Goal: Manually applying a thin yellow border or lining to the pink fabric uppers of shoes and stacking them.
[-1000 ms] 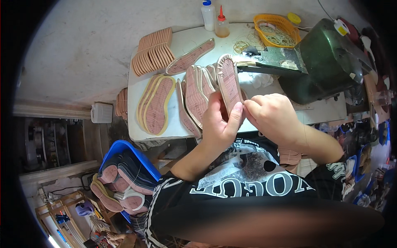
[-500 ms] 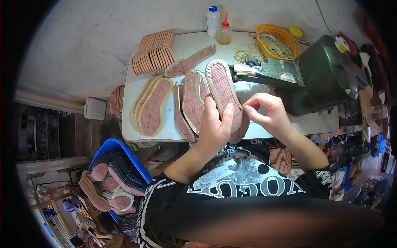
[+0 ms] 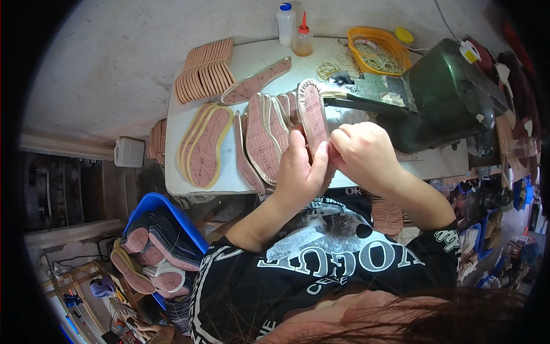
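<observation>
My left hand (image 3: 302,172) grips a pink shoe insole (image 3: 313,112) with a pale edging gathered in pleats round its toe. The insole stands tilted, its toe end toward the sewing machine's dark green arm (image 3: 372,92). My right hand (image 3: 366,150) is closed at the insole's right edge, the fingers pinched against its rim; whether they hold the edging or a thread is hidden behind the knuckles. Just left of my left hand, several edged insoles (image 3: 262,137) lean together on the white table (image 3: 229,186).
Yellow-rimmed insoles (image 3: 209,149), a stacked row of pink soles (image 3: 205,73) and one lone insole (image 3: 256,81) lie to the left. Behind are a white bottle (image 3: 286,26), a red-tipped bottle (image 3: 303,41) and an orange basket (image 3: 378,43). A blue bin (image 3: 150,202) stands lower left.
The insole has turned more edge-on and shifted slightly right. My right hand has rolled over, knuckles up, and come closer against the insole's edge. The whole view has shifted a little.
</observation>
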{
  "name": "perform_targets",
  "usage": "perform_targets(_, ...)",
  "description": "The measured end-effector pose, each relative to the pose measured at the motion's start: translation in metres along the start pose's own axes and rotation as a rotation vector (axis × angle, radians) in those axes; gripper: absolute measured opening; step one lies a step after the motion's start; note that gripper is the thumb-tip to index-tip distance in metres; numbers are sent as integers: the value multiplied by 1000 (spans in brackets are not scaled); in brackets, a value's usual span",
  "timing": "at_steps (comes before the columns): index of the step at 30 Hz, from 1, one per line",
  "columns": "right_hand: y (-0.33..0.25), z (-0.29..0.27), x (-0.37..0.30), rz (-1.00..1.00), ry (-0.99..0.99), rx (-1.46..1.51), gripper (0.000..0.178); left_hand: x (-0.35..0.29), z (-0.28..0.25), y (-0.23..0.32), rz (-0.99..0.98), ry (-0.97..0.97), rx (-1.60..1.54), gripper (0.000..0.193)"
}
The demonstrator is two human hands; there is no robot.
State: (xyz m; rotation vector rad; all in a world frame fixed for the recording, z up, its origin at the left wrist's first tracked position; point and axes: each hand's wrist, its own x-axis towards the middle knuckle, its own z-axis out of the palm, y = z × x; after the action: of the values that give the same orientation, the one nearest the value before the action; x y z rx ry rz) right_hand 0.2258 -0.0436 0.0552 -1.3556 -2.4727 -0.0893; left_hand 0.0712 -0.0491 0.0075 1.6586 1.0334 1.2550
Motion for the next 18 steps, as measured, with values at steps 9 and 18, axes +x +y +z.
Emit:
perform_targets(9, 12, 1, -4, 39, 70, 451, 11, 1, -6, -15, 16, 33, 17, 30)
perform_targets(18, 1, -5, 0, -112, -69, -32, 7, 2, -7, 4, -138, -139, 113, 32)
